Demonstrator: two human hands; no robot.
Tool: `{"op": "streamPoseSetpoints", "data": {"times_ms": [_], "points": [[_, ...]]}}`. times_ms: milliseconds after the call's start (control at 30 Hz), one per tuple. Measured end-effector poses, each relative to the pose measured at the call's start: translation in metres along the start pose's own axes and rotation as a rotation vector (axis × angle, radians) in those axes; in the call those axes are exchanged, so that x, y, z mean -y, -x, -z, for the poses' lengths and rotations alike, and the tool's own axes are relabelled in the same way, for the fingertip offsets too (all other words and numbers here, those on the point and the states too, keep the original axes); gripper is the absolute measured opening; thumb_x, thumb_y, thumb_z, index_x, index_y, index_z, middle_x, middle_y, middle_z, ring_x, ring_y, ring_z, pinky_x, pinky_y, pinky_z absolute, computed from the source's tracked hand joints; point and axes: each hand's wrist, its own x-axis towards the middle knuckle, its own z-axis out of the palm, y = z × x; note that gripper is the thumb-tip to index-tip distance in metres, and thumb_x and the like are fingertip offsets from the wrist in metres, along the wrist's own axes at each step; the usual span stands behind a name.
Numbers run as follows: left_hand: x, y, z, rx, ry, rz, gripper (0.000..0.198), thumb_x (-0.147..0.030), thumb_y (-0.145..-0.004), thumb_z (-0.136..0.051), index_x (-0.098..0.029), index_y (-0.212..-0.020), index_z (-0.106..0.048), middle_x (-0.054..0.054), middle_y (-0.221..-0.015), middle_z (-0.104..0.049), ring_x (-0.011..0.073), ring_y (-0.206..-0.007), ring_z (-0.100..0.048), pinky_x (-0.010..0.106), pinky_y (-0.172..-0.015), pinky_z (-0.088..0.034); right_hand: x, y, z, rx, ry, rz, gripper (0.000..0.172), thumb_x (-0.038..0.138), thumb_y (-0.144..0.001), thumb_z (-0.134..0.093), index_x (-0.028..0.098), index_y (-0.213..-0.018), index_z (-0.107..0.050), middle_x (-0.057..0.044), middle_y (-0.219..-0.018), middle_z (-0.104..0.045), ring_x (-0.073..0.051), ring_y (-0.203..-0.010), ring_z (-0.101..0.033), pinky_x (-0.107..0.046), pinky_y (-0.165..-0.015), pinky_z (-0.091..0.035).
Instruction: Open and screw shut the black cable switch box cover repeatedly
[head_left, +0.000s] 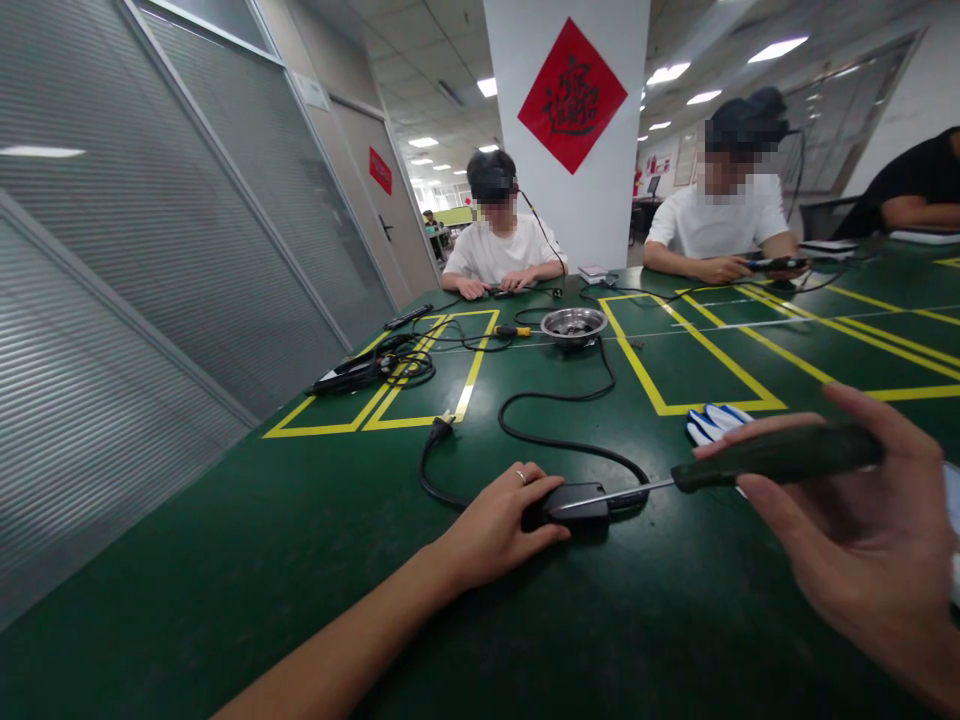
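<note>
My left hand (504, 522) lies on the green table (300, 560) with its fingers closed round a small black adapter box (576, 507). A black cable (559, 400) runs from the box to a plug (441, 428). My right hand (855, 520) holds a dark-handled screwdriver (772, 457) between thumb and fingers. Its metal shaft points left, and the tip rests on the black box.
White and blue gloves (716, 420) lie behind the screwdriver. A metal bowl (573, 324) stands mid-table, a yellow-handled tool (513, 331) beside it, tangled cables and tools (375, 368) at left. Two people in white shirts work at the far side; another person's arm shows far right.
</note>
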Motion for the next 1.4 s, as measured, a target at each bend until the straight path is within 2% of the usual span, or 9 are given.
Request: {"op": "streamPoseSetpoints", "data": {"times_ms": [100, 233, 400, 500, 567, 700, 967, 1200, 1400], "points": [[0.0, 0.0, 0.0, -0.008, 0.012, 0.0, 0.05, -0.039, -0.086, -0.065, -0.025, -0.132, -0.05, 0.007, -0.118, -0.054, 0.0239, -0.105, -0.052, 0.038, -0.094, -0.043, -0.002, -0.002, 0.001, -0.062, 0.047, 0.011, 0.07, 0.016, -0.062, -0.079, 0.032, -0.123, -0.05, -0.001, -0.099, -0.062, -0.019, -0.088, -0.064, -0.035, -0.088, -0.056], [-0.001, -0.001, 0.001, -0.01, 0.023, 0.0, 0.047, -0.037, -0.086, -0.064, -0.025, -0.13, -0.052, 0.006, -0.115, -0.055, 0.0234, -0.103, -0.052, 0.039, -0.094, -0.044, -0.002, -0.004, 0.005, 0.078, -0.038, -0.105, 0.06, 0.022, -0.076, -0.068, 0.032, -0.13, -0.043, -0.005, -0.12, -0.06, -0.022, -0.1, -0.065, -0.043, -0.093, -0.053], [-0.003, -0.001, 0.002, -0.007, 0.023, 0.008, 0.046, -0.035, -0.086, -0.065, -0.025, -0.129, -0.052, 0.007, -0.116, -0.054, 0.0235, -0.103, -0.052, 0.039, -0.094, -0.044, -0.009, -0.005, 0.006, -0.061, 0.062, -0.146, 0.063, 0.025, -0.066, -0.078, 0.03, -0.122, -0.051, 0.0, -0.096, -0.063, -0.016, -0.088, -0.065, -0.03, -0.081, -0.057], [-0.003, -0.001, 0.003, 0.003, 0.028, 0.01, 0.045, -0.033, -0.086, -0.063, -0.025, -0.129, -0.052, 0.007, -0.117, -0.054, 0.0234, -0.104, -0.052, 0.038, -0.095, -0.044, -0.014, -0.005, 0.005, 0.001, -0.09, -0.188, 0.054, 0.027, -0.075, -0.069, 0.031, -0.125, -0.046, -0.002, -0.104, -0.064, -0.018, -0.089, -0.065, -0.034, -0.075, -0.058], [-0.003, -0.001, 0.003, 0.008, 0.024, 0.006, 0.044, -0.032, -0.087, -0.062, -0.025, -0.129, -0.051, 0.007, -0.117, -0.054, 0.0236, -0.104, -0.052, 0.039, -0.095, -0.043, -0.015, -0.006, 0.003, 0.032, -0.151, -0.233, 0.051, 0.028, -0.077, -0.066, 0.031, -0.124, -0.045, -0.002, -0.102, -0.064, -0.018, -0.076, -0.066, -0.035, -0.065, -0.058], [-0.004, 0.0, 0.003, 0.006, 0.002, -0.009, 0.042, -0.031, -0.087, -0.062, -0.024, -0.127, -0.051, 0.007, -0.117, -0.054, 0.0236, -0.104, -0.052, 0.039, -0.095, -0.043, -0.015, -0.009, -0.001, -0.071, -0.058, -0.338, 0.045, 0.029, -0.07, -0.075, 0.028, -0.108, -0.051, 0.005, -0.076, -0.06, -0.012, -0.049, -0.06, -0.027, -0.047, -0.053], [-0.004, 0.001, 0.005, -0.01, -0.068, -0.025, 0.036, -0.029, -0.084, -0.062, -0.022, -0.118, -0.052, 0.007, -0.114, -0.054, 0.024, -0.103, -0.052, 0.04, -0.093, -0.043, -0.045, -0.032, 0.012, -0.263, -0.186, -0.601, 0.031, 0.049, -0.079, -0.06, 0.022, -0.09, -0.053, 0.003, -0.074, -0.055, -0.009, -0.055, -0.053, -0.023, -0.044, -0.045], [-0.006, -0.001, -0.003, -0.004, -0.112, -0.024, 0.044, -0.04, -0.088, -0.061, -0.024, -0.126, -0.049, 0.008, -0.116, -0.055, 0.0253, -0.102, -0.053, 0.04, -0.092, -0.044, -0.061, -0.025, 0.011, 0.025, 0.04, -0.805, 0.039, 0.056, -0.081, -0.051, 0.019, -0.07, -0.055, 0.003, -0.051, -0.048, -0.011, -0.041, -0.044, -0.023, -0.033, -0.033], [0.0, 0.002, 0.014, -0.054, -0.159, -0.018, 0.039, -0.037, -0.09, -0.057, -0.023, -0.126, -0.049, 0.008, -0.116, -0.055, 0.0237, -0.102, -0.054, 0.038, -0.092, -0.045, -0.077, -0.013, 0.007, 0.258, 0.399, -0.741, 0.047, 0.05, -0.081, -0.051, 0.018, -0.113, -0.063, -0.003, -0.063, -0.062, -0.02, -0.054, -0.059, -0.032, -0.047, -0.044]]}}
